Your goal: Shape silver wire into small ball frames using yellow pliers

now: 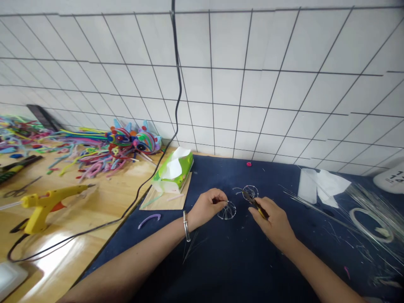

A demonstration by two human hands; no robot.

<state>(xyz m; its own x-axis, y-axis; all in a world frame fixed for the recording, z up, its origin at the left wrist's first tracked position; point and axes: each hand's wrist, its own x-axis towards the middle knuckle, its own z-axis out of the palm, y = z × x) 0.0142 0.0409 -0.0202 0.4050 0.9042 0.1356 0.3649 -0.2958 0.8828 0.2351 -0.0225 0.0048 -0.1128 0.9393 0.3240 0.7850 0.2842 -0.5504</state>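
Between thumb and fingers, my left hand [211, 206] pinches the edge of a small round wire frame [227, 211] with thin spokes. My right hand [272, 219] is closed around a pair of pliers [260, 208] with dark jaws and yellow-black handles. The jaws reach over a second wire ring [251, 192], which lies farther back on the dark blue cloth [221, 261]. Whether the jaws grip its wire I cannot tell. A loose curl of wire extends left from that ring.
A green tissue box [173, 171] sits on cardboard to the left. Beyond it are a yellow glue gun [47, 204], a black cable [139, 195] and colourful pipe cleaners [94, 164]. Metal wires [378, 210] and a white wire coil [356, 219] lie at right. A tiled wall stands behind.
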